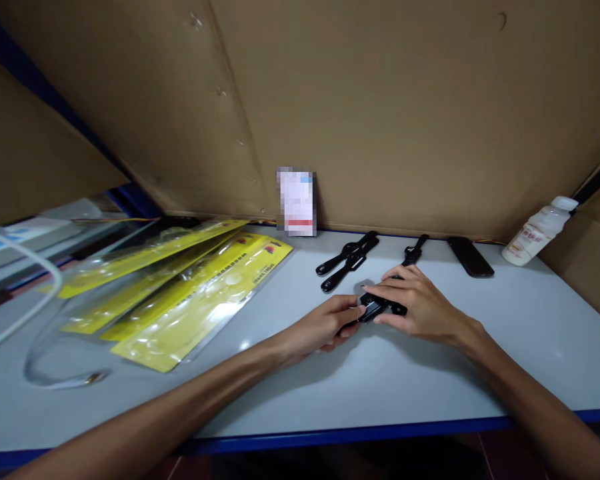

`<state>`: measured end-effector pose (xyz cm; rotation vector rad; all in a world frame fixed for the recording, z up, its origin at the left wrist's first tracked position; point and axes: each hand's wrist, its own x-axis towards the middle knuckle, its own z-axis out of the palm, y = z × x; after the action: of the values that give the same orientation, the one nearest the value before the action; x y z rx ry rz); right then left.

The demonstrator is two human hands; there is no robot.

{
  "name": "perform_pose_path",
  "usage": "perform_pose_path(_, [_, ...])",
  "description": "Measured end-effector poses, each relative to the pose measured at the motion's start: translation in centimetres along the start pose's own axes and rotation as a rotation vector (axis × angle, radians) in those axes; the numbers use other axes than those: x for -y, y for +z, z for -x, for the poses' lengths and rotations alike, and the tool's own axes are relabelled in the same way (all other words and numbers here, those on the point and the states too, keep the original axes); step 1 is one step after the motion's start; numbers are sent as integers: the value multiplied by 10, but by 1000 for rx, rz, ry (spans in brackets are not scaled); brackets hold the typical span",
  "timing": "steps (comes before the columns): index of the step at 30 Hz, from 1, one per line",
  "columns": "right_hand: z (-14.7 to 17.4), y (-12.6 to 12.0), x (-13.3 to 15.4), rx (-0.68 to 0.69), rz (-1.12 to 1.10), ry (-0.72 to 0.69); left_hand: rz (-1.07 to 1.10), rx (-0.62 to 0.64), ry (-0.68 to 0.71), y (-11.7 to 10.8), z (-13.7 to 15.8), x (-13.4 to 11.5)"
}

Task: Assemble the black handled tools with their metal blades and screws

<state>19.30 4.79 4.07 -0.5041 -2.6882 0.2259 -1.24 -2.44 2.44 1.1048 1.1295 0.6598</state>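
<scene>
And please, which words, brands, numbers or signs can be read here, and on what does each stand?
None reads with certainty.
Yellow packaging cards: black lettering, too blurred.
Plastic bottle: red lettering, too blurred.
Upright screen: pixelated, unreadable.
Pale item at far left: blue marks, unclear.

A glossy black elongated piece (pixel 373 308) with a greyish streak along it (much of it hidden) is held slantwise over the pale worktop (pixel 290 400).
</scene>
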Motion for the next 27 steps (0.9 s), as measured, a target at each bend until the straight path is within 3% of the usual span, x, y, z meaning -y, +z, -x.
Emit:
perform_pose_path(13, [2,2,1,9,52,-20,-18,8,-31,-2,-1,1])
perform_pose_path(23, [2,-3,3,-12,-48,-5,-39,10,-6,-1,0,0])
perform_pose_path(27, [-1,4,5,-83,-71,94,-82,8,2,0,-2,2])
